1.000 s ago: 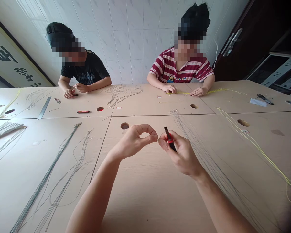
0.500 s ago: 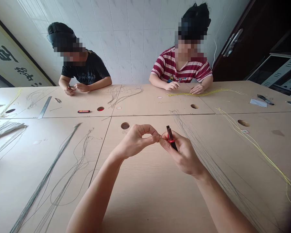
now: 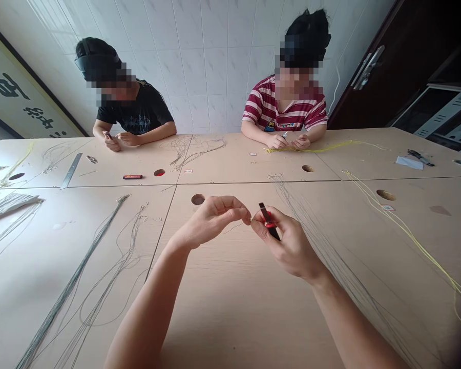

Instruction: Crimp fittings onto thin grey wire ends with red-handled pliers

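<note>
Above the middle of the table, my left hand (image 3: 215, 221) pinches thumb and fingers around a thin cord (image 3: 233, 227), whose loose part trails below the fingers. Opposite it, my right hand (image 3: 288, 241) wraps around a small black-and-red hand tool (image 3: 269, 221), blunt end pointing up; its exact kind is unclear. The right thumb and index fingertips meet the left fingertips at a tiny pale piece, too small to make out. Beyond my right wrist lies a bundle of thin grey cords (image 3: 315, 241) with small bits at its far end.
A dark grey-green cord bundle (image 3: 85, 259) and looser cords (image 3: 125, 261) lie left. Yellow cords (image 3: 407, 230) run along the right. A metal ruler (image 3: 71, 170) and a red-black stick-like item (image 3: 132, 177) lie farther back. Two people (image 3: 138, 110) sit opposite, hands on the table. Round holes (image 3: 198, 199) pierce the tabletop.
My left hand has shifted slightly left and its fingers have flattened together; the cord now shows below them. The tool tilts more leftward. The person in stripes has drawn both hands together.
</note>
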The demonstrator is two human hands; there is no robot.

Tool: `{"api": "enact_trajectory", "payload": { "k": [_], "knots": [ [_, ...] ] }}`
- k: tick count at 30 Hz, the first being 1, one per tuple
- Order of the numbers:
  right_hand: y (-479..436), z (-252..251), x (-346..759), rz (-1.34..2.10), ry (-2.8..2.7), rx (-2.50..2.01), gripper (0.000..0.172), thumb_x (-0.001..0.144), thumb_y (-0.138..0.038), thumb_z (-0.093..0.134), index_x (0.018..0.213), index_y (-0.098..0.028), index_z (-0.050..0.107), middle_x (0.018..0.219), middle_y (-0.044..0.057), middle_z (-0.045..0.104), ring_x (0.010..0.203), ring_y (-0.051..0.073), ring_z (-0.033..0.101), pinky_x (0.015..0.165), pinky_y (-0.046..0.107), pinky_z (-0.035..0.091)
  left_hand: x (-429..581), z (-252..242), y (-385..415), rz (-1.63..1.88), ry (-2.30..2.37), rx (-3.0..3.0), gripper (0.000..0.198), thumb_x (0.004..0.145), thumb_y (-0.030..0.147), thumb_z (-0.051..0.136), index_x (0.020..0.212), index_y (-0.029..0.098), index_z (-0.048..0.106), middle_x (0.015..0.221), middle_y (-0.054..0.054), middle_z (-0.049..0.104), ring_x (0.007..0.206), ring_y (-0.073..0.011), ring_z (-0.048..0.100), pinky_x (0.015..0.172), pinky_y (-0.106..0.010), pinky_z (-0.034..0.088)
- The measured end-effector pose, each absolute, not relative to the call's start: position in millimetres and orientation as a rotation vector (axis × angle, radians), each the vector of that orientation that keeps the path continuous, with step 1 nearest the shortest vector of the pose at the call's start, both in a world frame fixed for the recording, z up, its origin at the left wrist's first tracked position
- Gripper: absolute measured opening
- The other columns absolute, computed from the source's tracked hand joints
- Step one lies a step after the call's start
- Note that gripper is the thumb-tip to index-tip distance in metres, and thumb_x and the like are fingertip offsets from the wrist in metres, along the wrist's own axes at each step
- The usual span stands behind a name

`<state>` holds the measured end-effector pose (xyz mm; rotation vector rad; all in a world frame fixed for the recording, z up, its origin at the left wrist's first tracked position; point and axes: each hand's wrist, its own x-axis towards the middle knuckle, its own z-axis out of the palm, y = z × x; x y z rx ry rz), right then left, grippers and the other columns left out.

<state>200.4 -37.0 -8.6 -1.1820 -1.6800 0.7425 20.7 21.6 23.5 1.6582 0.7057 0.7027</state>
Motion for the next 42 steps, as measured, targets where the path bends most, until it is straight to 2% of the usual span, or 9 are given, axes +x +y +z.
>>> {"api": "enact_trajectory", "payload": {
  "k": [5, 12, 23, 42],
  "knots": [
    [-36.1, -11.3, 201.1, 0.62, -1.724, -1.196, 0.011, 0.092, -0.029, 0.053, 0.084, -0.022, 0.054, 0.076, -0.001, 0.056, 0.066, 0.011, 0.05, 0.063, 0.025, 0.04, 19.4, 20.8, 23.2, 0.698, 0.683, 1.621, 0.016, 0.089, 0.025, 0.058, 0.082, 0.013, 0.066, 0.086, -0.005, 0.071, 0.088, -0.0152, 0.064, 0.084, -0.029, 0.046],
    [-36.5, -12.3, 202.2, 0.485, -1.794, -1.209, 0.009, 0.092, -0.024, 0.052, 0.083, -0.022, 0.053, 0.075, -0.001, 0.052, 0.073, 0.014, 0.049, 0.068, 0.028, 0.04, 17.8, 18.4, 23.8, 0.668, 0.645, 1.654, 0.012, 0.089, 0.023, 0.059, 0.083, 0.014, 0.064, 0.087, -0.004, 0.069, 0.088, -0.0142, 0.063, 0.082, -0.027, 0.047],
    [-36.8, -9.2, 201.5, 0.402, -1.84, -1.223, 0.017, 0.09, -0.019, 0.053, 0.076, -0.022, 0.044, 0.072, -0.002, 0.05, 0.071, 0.015, 0.048, 0.068, 0.028, 0.039, 17.4, 16.4, 24.9, 0.659, 0.673, 1.669, 0.009, 0.088, 0.021, 0.06, 0.085, 0.013, 0.065, 0.089, -0.006, 0.069, 0.088, -0.0154, 0.064, 0.081, -0.029, 0.049],
    [-36.5, -7.4, 201.4, 0.391, -1.84, -1.216, 0.016, 0.091, -0.02, 0.052, 0.077, -0.023, 0.044, 0.073, -0.001, 0.05, 0.071, 0.015, 0.048, 0.069, 0.029, 0.038, 18.1, 20.7, 23.0, 0.652, 0.715, 1.649, 0.015, 0.087, 0.028, 0.062, 0.086, 0.014, 0.065, 0.09, -0.006, 0.07, 0.089, -0.0158, 0.064, 0.081, -0.03, 0.048]
  ]
}}
